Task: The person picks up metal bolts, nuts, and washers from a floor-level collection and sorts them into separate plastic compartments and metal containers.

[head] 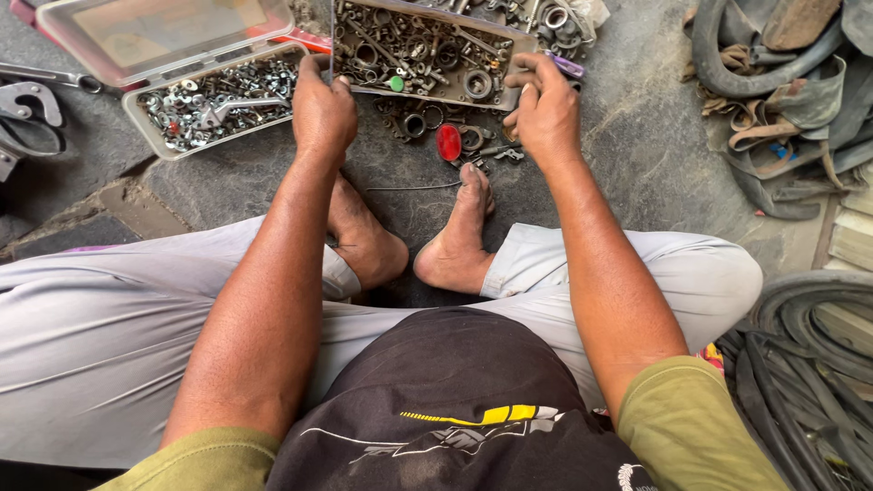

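Note:
I sit cross-legged on a dark stone floor. A clear plastic tray point(338, 44) full of rusty nuts, washers and bolts is tilted up in front of my feet. My left hand point(322, 111) grips its left edge. My right hand point(543, 107) grips its right edge, thumb over the rim. Loose washers, rings and a red round reflector point(448, 142) lie on the floor below the tray, just beyond my toes. A small green piece point(396, 84) sits inside the tray near its lower rim.
An open clear box point(136, 114) of shiny nuts and washers, with a red-edged lid, lies at the left. Scissors point(27, 114) lie at the far left. Old rubber tubes and tyres point(782, 82) are piled at the right, more tyres point(809, 364) at lower right.

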